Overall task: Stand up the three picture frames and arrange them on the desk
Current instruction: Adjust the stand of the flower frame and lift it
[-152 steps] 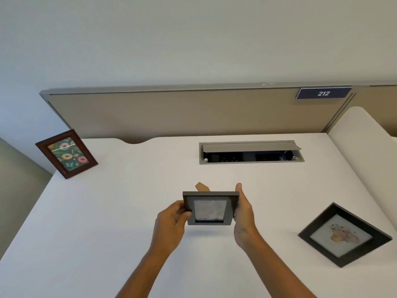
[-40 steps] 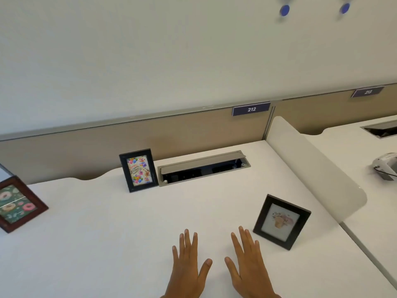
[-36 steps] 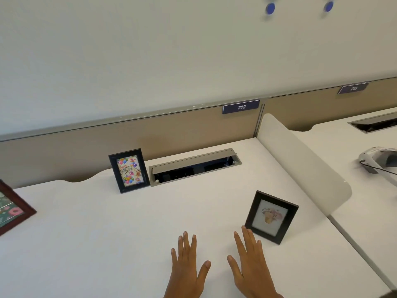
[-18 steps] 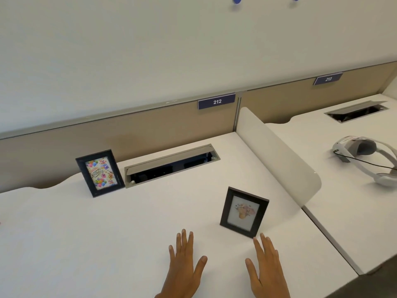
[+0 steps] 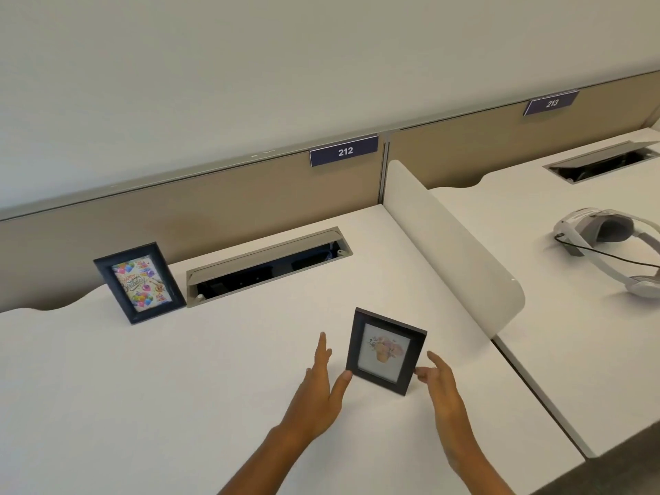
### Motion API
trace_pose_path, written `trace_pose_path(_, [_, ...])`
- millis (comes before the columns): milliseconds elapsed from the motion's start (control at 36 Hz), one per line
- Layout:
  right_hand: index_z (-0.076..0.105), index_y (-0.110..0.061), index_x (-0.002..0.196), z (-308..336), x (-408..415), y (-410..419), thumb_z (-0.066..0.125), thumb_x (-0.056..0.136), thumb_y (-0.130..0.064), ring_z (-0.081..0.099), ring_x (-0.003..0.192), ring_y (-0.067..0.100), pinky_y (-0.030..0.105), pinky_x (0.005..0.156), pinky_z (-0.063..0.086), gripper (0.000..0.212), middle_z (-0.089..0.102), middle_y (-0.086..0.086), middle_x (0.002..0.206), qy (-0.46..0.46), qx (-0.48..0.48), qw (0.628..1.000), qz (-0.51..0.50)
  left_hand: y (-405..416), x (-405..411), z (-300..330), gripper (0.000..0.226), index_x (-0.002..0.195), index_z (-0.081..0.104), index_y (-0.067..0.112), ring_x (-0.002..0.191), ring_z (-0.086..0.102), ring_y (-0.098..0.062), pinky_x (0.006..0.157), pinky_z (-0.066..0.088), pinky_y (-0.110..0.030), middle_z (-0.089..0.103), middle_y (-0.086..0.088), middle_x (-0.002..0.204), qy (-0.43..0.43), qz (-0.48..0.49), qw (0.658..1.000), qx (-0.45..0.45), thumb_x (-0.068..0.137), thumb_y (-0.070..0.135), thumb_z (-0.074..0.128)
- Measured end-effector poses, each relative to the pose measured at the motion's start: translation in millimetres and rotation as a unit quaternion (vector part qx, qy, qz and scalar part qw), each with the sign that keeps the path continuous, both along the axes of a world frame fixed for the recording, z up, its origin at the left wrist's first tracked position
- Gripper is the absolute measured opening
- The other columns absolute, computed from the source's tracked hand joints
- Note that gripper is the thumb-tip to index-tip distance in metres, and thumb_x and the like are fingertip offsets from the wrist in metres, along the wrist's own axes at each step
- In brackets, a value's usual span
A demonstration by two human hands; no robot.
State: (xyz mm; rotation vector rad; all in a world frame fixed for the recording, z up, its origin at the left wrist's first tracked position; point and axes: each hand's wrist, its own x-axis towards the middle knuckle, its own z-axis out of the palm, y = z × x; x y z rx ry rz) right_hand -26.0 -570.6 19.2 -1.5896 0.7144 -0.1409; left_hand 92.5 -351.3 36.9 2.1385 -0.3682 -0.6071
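Frames are the whole job here, and two of the three are showing on the counter (image 5: 178, 405) right now. Compared with a second ago the view is swinging right, so the brown frame on the far left is dropping out of sight, and both hands are coming off the surface, where they were lying flat, and closing in on the flower frame (image 5: 386, 351). That frame is already standing upright near the front right, so my guess is this is just a reposition, not a stand-up.

Cable tray (image 5: 266, 264) at the back is sitting with its lid propped open; inside I'm only making out dark stuff, can't tell what. The birthday frame (image 5: 139, 282) is leaning back just beside the tray's left end, looking done.

Left hand (image 5: 318, 394) is open with fingers (image 5: 322, 351) pressed together, thumb touching the flower frame's lower left corner. Right hand (image 5: 444, 391) is open too, its fingers (image 5: 425, 373) curling in just beside the lower right edge; not gripping yet as far as I can tell.
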Motion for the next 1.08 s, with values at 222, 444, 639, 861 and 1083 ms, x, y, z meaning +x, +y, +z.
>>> trace_pose_path(222, [0.065,-0.037,0.143,9,33,-16,0.027,0.093,-0.084,0.068,0.127,0.017,0.047,0.119,0.04,0.078,0.08,-0.005,0.125,-0.003,0.128,0.992,0.003,-33,34,20,0.078,0.165,-0.003,0.04,0.15,0.042,-0.015,0.117,0.043,-0.038,0.037,0.007,0.167,-0.016,-0.055,0.998,-0.017,0.109,0.034,0.05])
trace_pose_path(444, [0.073,-0.045,0.134,19,49,-17,0.032,0.082,-0.095,0.073,0.124,0.014,0.053,0.119,0.043,0.083,0.078,-0.008,0.135,0.006,0.208,0.978,0.007,-50,52,17,0.065,0.161,0.019,0.04,0.13,0.053,-0.008,0.094,0.054,-0.013,0.052,0.009,0.151,-0.031,-0.055,0.998,-0.021,0.108,0.023,0.053])
trace_pose_path(639, [0.08,-0.051,0.12,18,53,-10,0.031,0.091,-0.089,0.068,0.132,0.018,0.057,0.128,0.033,0.069,0.08,-0.01,0.131,0.002,0.222,0.975,0.004,-44,52,14,0.048,0.128,0.037,0.052,0.111,0.061,-0.007,0.068,0.05,0.002,0.06,0.016,0.125,-0.063,-0.028,0.997,-0.021,0.107,0.013,0.056])
trace_pose_path(861, [0.084,-0.029,0.119,31,44,5,0.045,0.081,-0.099,0.074,0.12,0.011,0.041,0.113,0.043,0.089,0.081,0.0,0.128,-0.05,0.202,0.978,0.014,-20,38,16,0.03,0.108,0.056,0.029,0.105,0.07,-0.006,0.081,0.061,-0.021,0.073,0.014,0.109,-0.108,-0.035,0.992,-0.053,0.104,0.0,0.056])
trace_pose_path(1083, [0.086,-0.027,0.116,30,21,25,0.024,0.099,-0.086,0.071,0.123,0.015,0.032,0.107,0.04,0.088,0.083,-0.002,0.122,-0.116,0.08,0.989,0.051,6,9,19,0.031,0.107,0.067,0.03,0.106,0.073,-0.007,0.089,0.062,-0.028,0.077,0.018,0.114,-0.189,-0.029,0.976,-0.099,0.098,0.001,0.069])
